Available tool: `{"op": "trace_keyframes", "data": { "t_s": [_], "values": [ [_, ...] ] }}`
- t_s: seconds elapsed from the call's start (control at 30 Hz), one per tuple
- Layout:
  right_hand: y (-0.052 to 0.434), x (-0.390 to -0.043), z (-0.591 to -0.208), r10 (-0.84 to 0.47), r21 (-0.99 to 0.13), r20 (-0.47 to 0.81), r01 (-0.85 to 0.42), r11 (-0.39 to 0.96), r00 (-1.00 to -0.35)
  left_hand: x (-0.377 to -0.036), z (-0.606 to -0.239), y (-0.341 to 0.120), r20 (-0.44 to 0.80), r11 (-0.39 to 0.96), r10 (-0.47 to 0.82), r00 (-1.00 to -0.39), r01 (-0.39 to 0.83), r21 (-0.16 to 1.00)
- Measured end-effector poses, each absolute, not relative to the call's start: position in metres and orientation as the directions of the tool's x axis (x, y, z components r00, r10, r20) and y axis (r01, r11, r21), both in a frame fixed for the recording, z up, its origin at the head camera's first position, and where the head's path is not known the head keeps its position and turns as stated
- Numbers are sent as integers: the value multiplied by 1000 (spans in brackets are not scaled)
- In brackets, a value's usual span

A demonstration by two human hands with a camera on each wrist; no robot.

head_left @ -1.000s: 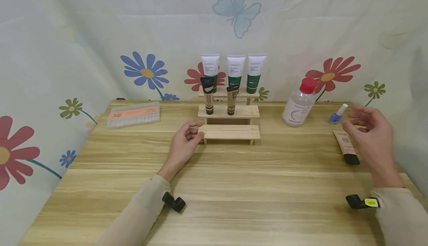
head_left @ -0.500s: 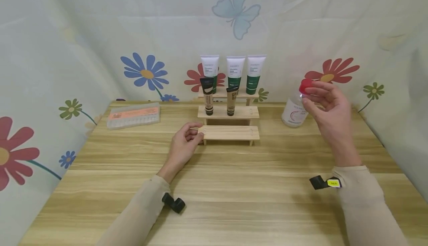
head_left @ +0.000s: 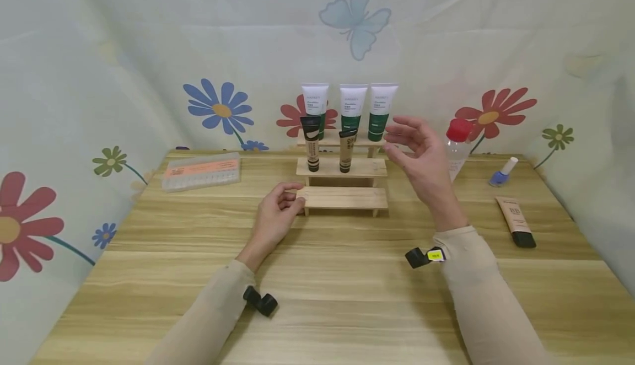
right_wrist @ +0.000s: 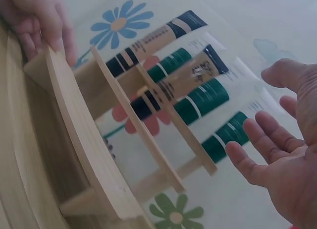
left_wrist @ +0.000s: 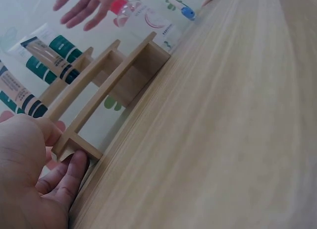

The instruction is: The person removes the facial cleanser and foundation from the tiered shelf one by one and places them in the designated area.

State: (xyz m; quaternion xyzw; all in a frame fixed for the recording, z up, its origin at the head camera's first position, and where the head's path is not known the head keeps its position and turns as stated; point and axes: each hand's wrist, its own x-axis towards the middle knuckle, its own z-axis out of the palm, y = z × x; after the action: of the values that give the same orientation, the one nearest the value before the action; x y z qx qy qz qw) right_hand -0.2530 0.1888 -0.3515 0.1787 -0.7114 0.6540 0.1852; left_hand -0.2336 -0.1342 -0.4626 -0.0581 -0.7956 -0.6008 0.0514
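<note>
A three-tier wooden stand (head_left: pixel 342 197) stands at the back of the table. My left hand (head_left: pixel 275 210) grips the left end of its lowest step, the thumb on top and fingers under the board in the left wrist view. On the top step three white-and-green tubes stand upright, the right one (head_left: pixel 379 114) closest to my right hand (head_left: pixel 421 155). That hand hangs open beside this tube, fingers spread and holding nothing. Two beige tubes with black ends stand on the middle step, the left one (head_left: pixel 311 144) and the right one (head_left: pixel 345 153). The lowest step bears nothing.
Behind my right hand stands a clear bottle with a red cap (head_left: pixel 459 130), partly hidden by it. Farther right are a blue nail polish bottle (head_left: pixel 500 177) and a beige tube lying flat (head_left: pixel 516 221). A flat clear plastic case (head_left: pixel 200 172) lies at the left.
My right hand has swept left from over the lying beige tube, past the red-capped bottle, to beside the stand's top step. My left hand stays on the stand.
</note>
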Motion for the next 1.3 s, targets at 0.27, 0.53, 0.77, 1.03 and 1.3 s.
{"op": "trace_keyframes", "data": {
  "t_s": [0.27, 0.53, 0.77, 1.03, 1.3],
  "values": [
    [156, -267, -360, -44, -890, 452, -454, 35, -891, -233, -462, -135, 144, 279, 32, -989, 147, 949],
    [136, -276, -375, -58, -915, 397, -400, 58, -916, -233, -462, -135, 141, 279, 31, -990, 144, 949],
    [126, -278, -384, -66, -929, 360, -364, 67, -931, -233, -463, -134, 148, 274, 32, -989, 151, 950],
    [122, -278, -387, -52, -929, 352, -356, 100, -935, -233, -464, -134, 151, 263, 34, -988, 155, 952],
    [122, -277, -386, -38, -920, 368, -370, 128, -929, -234, -464, -134, 149, 265, 34, -988, 153, 952]
  ]
}}
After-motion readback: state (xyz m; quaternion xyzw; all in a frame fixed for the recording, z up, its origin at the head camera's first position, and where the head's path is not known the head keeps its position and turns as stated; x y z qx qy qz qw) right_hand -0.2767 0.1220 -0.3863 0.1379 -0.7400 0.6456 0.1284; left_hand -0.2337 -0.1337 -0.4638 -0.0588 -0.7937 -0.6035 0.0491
